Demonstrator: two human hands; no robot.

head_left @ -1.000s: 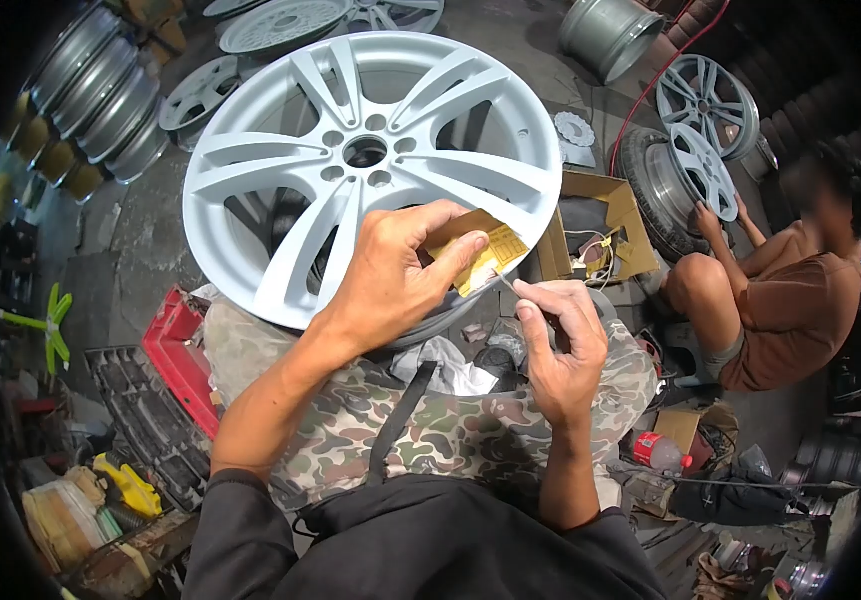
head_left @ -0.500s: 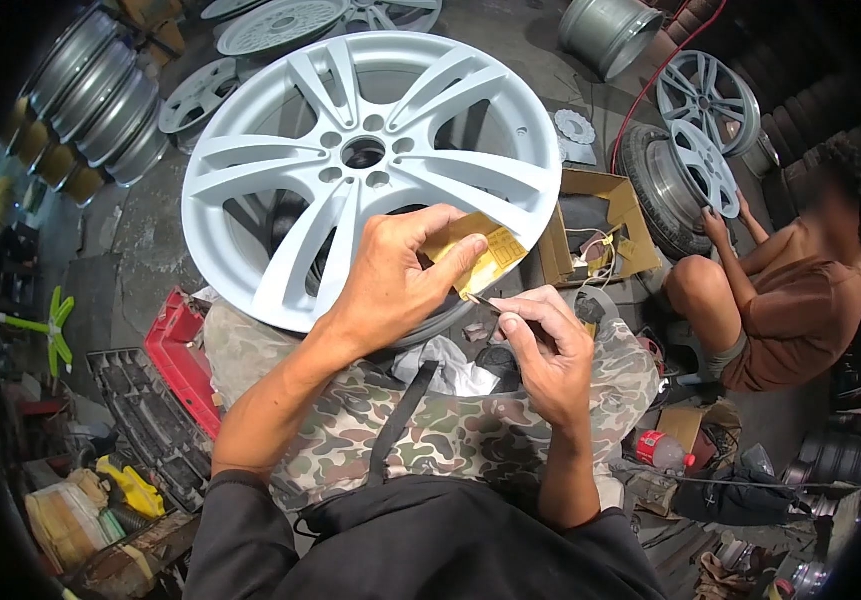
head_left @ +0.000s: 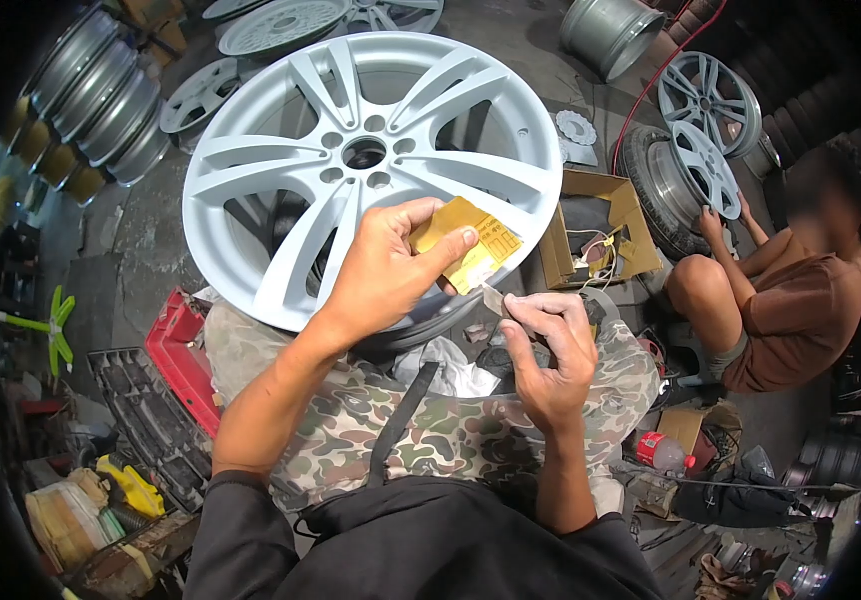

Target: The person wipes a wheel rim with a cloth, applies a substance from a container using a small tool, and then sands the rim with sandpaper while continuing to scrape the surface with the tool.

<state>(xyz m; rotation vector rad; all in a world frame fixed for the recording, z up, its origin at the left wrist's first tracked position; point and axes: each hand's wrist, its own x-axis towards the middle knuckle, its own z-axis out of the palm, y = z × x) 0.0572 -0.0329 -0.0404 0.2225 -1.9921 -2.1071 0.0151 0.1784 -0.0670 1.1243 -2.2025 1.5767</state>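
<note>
My left hand is closed on a yellow printed card, the thumb pressed over its face. My right hand pinches a small flat grey blade-like piece between thumb and fingers. The tip of that piece is right at the card's lower edge, where a whitish patch shows. Both hands are above my lap, in front of a large pale grey alloy wheel that lies with its spoked face up.
A cardboard box with wires stands right of the wheel. Farther right, a seated person holds a smaller wheel by a tyre. A red plastic part lies left of my knee. Stacked rims stand at the back left.
The card has turned so more of its printed face shows. The grey piece has rotated in my right hand, now showing its flat side. My right fingers have shifted slightly.
</note>
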